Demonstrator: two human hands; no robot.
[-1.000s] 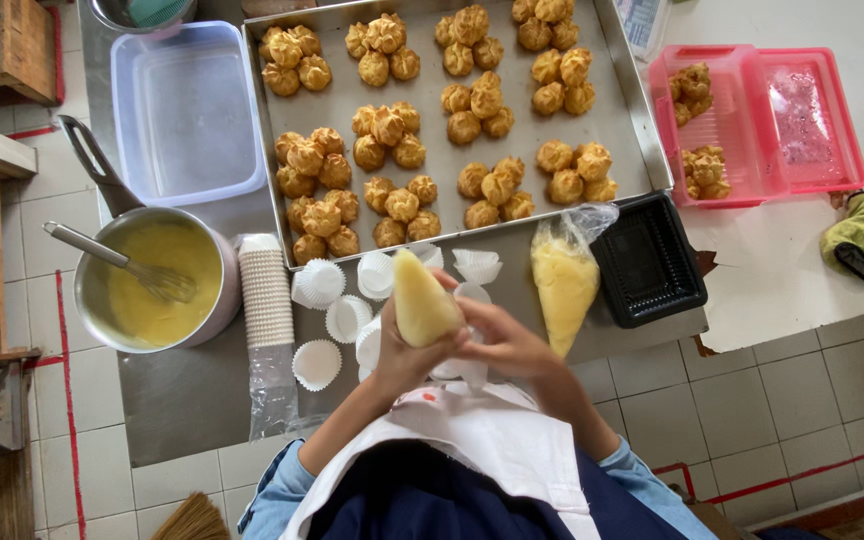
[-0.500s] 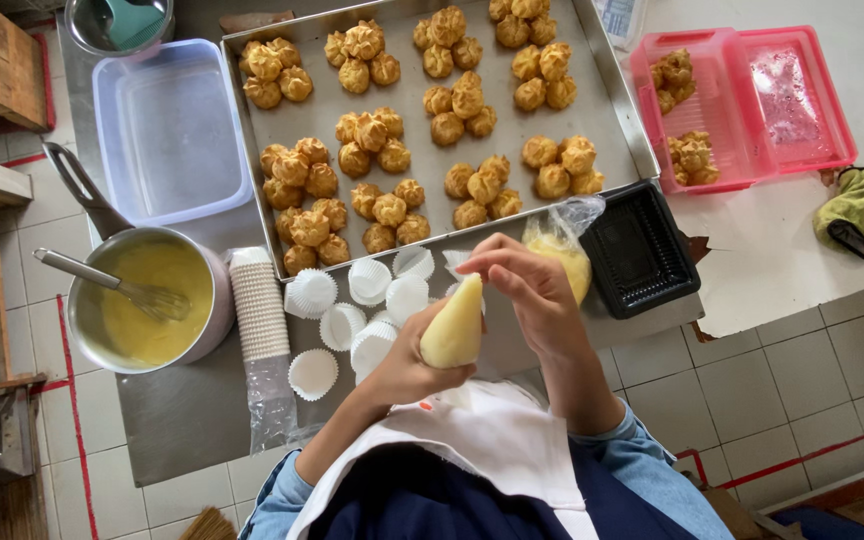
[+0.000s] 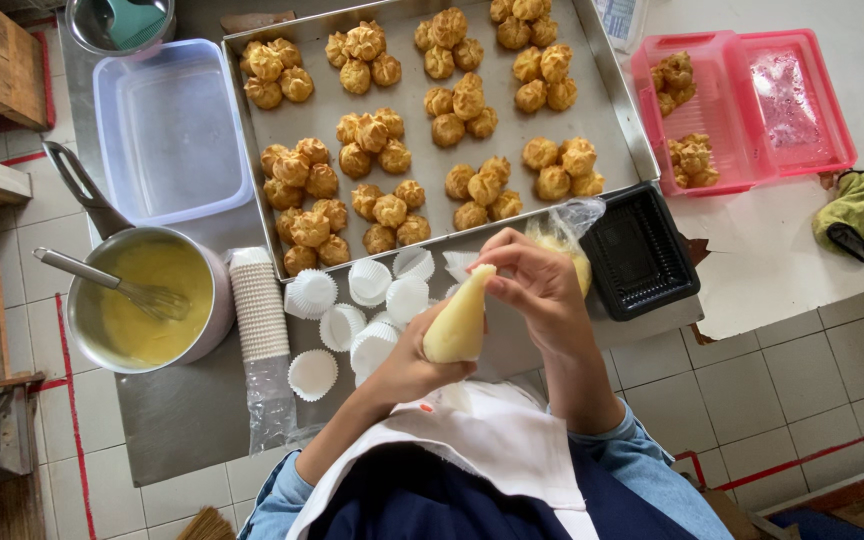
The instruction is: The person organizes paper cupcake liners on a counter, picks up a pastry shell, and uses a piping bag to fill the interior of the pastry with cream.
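Yellow custard fills the cone-shaped clear plastic piping bag [image 3: 460, 322], which sits just below the large metal baking tray [image 3: 612, 120] of golden cream puffs. The left hand [image 3: 414, 362] is closed around the bag's wide lower end; the right hand [image 3: 535, 285] pinches its narrow tip between fingertips. White paper cupcake liners [image 3: 367, 305] lie scattered just left of the bag, against the tray's near edge. Further left stands a steel saucepan of yellow custard [image 3: 147, 300] with a whisk. A black plastic tray [image 3: 640, 255] rests right of the bag.
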